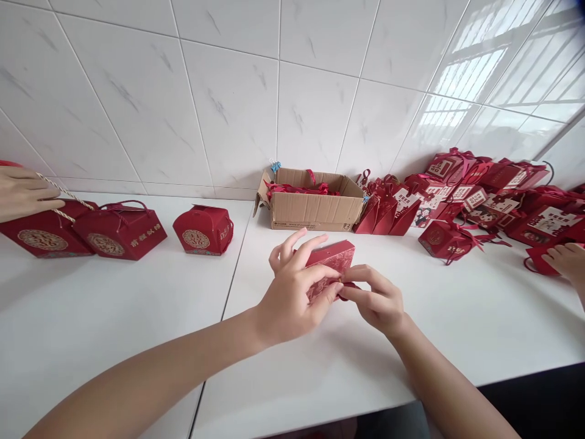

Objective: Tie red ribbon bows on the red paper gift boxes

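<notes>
A red patterned gift box (338,256) is in front of me on the white table, partly covered by my fingers. My left hand (297,289) is at its near left side, thumb and forefinger closed at the box's edge while the other fingers are raised. From the right, my right hand (377,299) pinches a dark red ribbon (348,292) against that same edge. The fingertips of both hands nearly meet there, so the exact spot where ribbon and box join is hidden.
Behind the box stands a cardboard carton (315,211) of red ribbons. Folded red boxes (386,210) and a pile of finished ones (461,183) lie right. More red boxes (203,230) stand left. Other people's hands (25,194) reach in at both edges; a tiled wall (228,91) backs the table.
</notes>
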The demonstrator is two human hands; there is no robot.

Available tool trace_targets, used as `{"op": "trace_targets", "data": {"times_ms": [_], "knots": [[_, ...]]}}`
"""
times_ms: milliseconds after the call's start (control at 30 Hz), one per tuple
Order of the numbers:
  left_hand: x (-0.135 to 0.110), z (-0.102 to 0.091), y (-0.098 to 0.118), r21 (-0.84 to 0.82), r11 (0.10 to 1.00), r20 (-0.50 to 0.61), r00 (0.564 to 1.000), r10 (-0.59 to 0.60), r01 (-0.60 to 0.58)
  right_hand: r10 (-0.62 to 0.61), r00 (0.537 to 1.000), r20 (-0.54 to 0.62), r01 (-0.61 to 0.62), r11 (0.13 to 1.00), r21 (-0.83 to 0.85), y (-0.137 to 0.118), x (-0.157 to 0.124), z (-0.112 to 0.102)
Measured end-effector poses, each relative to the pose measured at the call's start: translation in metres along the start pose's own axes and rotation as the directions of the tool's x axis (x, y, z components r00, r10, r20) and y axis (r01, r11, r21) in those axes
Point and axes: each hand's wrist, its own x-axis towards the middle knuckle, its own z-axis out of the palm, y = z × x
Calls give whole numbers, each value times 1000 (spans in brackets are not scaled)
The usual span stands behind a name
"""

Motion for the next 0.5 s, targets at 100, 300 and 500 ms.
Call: {"op": "trace_targets", "data": {"times_ms": [100, 300, 500], "knots": [[2, -1, 1, -66, 995, 29, 997, -71, 73, 19, 1000, 6, -19, 999, 25, -1, 0, 1], [3, -1, 0, -117, 986, 37, 993, -111, 114, 70, 998, -9, -69, 995, 74, -6, -1, 4], [0, 3, -2, -25, 999, -75, 997, 21, -23, 125, 992, -36, -121, 988, 97, -9, 0, 9]]}}
